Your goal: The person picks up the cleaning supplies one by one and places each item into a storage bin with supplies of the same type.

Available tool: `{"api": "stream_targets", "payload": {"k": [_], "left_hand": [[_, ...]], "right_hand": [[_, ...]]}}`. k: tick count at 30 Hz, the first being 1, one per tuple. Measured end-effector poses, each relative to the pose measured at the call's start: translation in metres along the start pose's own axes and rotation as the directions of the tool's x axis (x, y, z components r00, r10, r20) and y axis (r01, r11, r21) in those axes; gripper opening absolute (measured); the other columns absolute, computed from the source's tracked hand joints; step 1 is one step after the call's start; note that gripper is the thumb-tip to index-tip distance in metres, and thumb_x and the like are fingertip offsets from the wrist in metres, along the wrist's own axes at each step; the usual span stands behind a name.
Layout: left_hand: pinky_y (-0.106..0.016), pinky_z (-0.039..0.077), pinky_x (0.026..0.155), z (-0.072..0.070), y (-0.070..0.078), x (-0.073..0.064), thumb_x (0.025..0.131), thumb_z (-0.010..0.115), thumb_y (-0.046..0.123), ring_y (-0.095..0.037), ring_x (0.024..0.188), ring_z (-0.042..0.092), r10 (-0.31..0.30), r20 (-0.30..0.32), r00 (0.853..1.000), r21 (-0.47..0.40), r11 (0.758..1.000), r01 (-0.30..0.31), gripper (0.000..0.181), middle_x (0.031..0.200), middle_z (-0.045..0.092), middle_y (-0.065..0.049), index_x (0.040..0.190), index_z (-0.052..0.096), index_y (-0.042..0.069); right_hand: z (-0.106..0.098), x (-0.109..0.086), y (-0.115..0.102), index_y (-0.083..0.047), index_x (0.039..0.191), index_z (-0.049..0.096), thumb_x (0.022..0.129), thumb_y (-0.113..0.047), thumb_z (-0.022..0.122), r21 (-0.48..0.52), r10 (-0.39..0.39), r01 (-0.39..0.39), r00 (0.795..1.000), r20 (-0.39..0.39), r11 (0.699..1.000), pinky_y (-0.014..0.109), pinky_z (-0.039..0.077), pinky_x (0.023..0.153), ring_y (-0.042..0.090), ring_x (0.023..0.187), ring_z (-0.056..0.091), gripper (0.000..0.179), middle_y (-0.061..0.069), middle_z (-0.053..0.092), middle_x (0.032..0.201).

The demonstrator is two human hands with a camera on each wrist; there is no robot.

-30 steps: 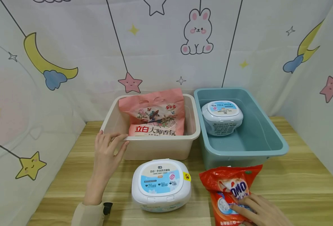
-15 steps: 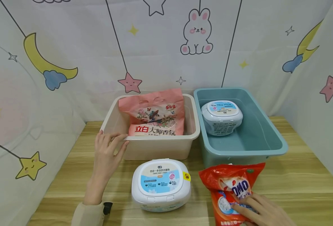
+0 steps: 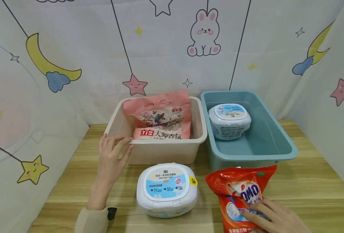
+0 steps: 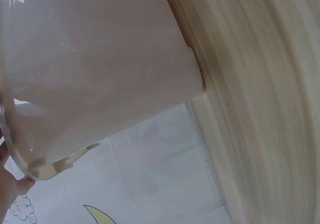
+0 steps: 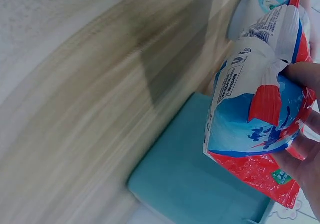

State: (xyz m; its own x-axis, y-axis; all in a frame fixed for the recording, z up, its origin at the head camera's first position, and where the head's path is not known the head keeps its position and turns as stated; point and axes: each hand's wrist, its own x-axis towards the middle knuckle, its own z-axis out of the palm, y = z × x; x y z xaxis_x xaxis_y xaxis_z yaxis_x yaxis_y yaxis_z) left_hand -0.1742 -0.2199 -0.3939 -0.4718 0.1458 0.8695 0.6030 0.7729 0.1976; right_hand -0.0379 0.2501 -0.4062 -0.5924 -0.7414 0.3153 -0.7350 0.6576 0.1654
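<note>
A red OMO laundry detergent bag is in the grip of my right hand, at the front right in the head view. From the right wrist, the right hand has its thumb and fingers on opposite sides of the bag, its blue-and-white side showing. My left hand holds the front left of a beige bin's rim, fingers over the edge and thumb below it outside. In the left wrist view, only part of the left hand shows beside the bin. A pink detergent bag leans inside this bin.
A teal bin stands right of the beige one, with a white lidded tub inside. Another white tub with a blue label sits on the wooden table between my hands. A printed curtain hangs behind the bins.
The OMO bag has risen slightly and tipped, its upper right corner shifting up and right in my right hand. My left hand stays on the beige bin's rim.
</note>
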Motion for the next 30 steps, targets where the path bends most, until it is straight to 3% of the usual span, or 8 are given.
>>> {"api": "stream_targets", "payload": {"k": [11,17,21,25,30], "left_hand": [[-0.068,0.026,0.106,0.001,0.0,-0.001,0.096,0.054,0.038,-0.035,0.093,0.052,-0.005,0.003,1.0,0.005,1.0,0.004,0.036,0.096,0.062,-0.013,0.102,0.071,0.007],[-0.067,0.026,0.106,0.001,0.0,-0.001,0.089,0.068,0.021,-0.035,0.094,0.053,-0.008,0.012,1.0,0.01,1.0,0.008,0.02,0.097,0.063,-0.013,0.102,0.071,0.007],[-0.067,0.026,0.106,0.0,0.0,-0.001,0.085,0.073,0.015,-0.035,0.095,0.053,-0.01,0.012,1.0,0.012,1.0,0.01,0.02,0.097,0.063,-0.013,0.103,0.071,0.007],[-0.067,0.026,0.106,0.0,0.0,-0.001,0.089,0.069,0.021,-0.036,0.096,0.052,-0.012,0.011,1.0,0.012,1.0,0.011,0.02,0.097,0.063,-0.013,0.103,0.071,0.007],[-0.067,0.027,0.106,0.001,0.0,-0.001,0.096,0.056,0.036,-0.035,0.095,0.053,-0.008,0.006,1.0,0.013,1.0,0.008,0.034,0.097,0.063,-0.013,0.102,0.071,0.007]], "right_hand": [[-0.013,0.003,0.001,-0.039,0.129,0.053,0.068,-0.082,0.054,-0.015,-0.01,0.011,1.0,0.028,1.0,0.019,0.05,0.058,0.011,0.093,0.054,0.075,-0.013,0.057,0.108],[-0.02,0.007,-0.001,-0.038,0.129,0.055,0.067,-0.081,0.056,-0.028,-0.022,0.021,1.0,-0.016,0.999,0.019,0.05,0.059,0.01,0.094,0.054,0.075,-0.014,0.057,0.108],[-0.025,0.011,0.0,-0.038,0.129,0.055,0.069,-0.079,0.057,-0.027,-0.032,0.031,0.999,-0.025,0.999,0.018,0.05,0.059,0.009,0.095,0.053,0.073,-0.014,0.057,0.107],[-0.03,0.014,0.0,-0.039,0.128,0.055,0.07,-0.078,0.057,-0.038,-0.036,0.036,0.999,-0.018,0.999,0.019,0.05,0.058,0.009,0.095,0.053,0.07,-0.014,0.057,0.106],[-0.038,0.019,-0.002,-0.04,0.127,0.056,0.072,-0.075,0.059,-0.045,-0.039,0.038,0.999,-0.038,0.998,0.018,0.05,0.057,0.007,0.093,0.055,0.065,-0.016,0.058,0.104]]}}
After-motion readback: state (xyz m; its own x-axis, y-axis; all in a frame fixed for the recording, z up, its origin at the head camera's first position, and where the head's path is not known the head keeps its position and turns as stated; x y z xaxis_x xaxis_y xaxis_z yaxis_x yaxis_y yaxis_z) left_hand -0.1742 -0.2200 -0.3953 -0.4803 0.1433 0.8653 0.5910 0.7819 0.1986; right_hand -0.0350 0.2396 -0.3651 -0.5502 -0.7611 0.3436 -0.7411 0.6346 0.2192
